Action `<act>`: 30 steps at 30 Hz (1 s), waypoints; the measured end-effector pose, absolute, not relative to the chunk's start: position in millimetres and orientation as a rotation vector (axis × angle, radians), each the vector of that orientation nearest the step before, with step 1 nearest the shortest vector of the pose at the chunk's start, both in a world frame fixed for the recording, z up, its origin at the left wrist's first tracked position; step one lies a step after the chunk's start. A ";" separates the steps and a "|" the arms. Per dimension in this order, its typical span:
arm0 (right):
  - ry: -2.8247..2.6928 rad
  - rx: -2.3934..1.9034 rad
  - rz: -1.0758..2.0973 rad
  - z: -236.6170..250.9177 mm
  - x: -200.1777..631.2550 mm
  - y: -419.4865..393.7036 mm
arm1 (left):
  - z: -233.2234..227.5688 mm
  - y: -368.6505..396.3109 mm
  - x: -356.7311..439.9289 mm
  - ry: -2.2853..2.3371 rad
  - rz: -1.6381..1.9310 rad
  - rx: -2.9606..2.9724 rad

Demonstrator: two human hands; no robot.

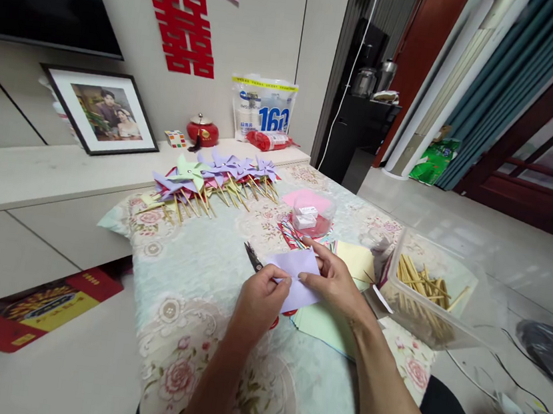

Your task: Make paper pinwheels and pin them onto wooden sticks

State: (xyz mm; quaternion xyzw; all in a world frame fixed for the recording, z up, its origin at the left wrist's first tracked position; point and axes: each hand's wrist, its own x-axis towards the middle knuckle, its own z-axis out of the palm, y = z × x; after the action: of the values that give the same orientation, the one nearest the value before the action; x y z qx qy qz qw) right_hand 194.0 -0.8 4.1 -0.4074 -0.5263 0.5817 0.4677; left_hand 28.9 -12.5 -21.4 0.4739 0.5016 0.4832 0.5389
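The left hand (pixel 261 299) was closed on scissors (pixel 253 257), whose blades poked out just beyond its fingers, against the lavender paper (pixel 295 271). The right hand (pixel 334 280) pinched that sheet's right edge between fingertips. Beyond them lay paper pinwheels (pixel 214 178) and a bag (pixel 262 108) marked "160".

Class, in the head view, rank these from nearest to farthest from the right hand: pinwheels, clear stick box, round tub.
Measured from the right hand:
1. Round tub, just beyond it.
2. Clear stick box, to its right.
3. Pinwheels, far left at the back.
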 end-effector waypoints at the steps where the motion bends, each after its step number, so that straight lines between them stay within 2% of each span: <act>1: -1.291 -1.006 1.433 4.7 193.8 -1.1 | -21.8 -12.6 28.4 1.195 1.134 1.150; 17: -1.343 -1.058 1.379 5.8 188.8 -3.4 | -22.4 -11.6 26.4 1.297 1.096 1.260; 24: -1.375 -1.116 1.207 0.1 184.4 -0.3 | -23.9 -11.2 27.8 1.298 1.076 1.308; 30: -1.275 -1.121 1.211 3.2 182.9 0.4 | -17.4 -13.3 29.8 1.188 1.182 1.152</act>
State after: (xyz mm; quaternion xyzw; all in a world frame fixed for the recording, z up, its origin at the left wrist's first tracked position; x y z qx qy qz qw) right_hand 182.9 0.4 3.2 -0.4643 -0.5283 0.5014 0.5039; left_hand 29.8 -13.3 -17.4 0.4817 0.4969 0.4943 0.5260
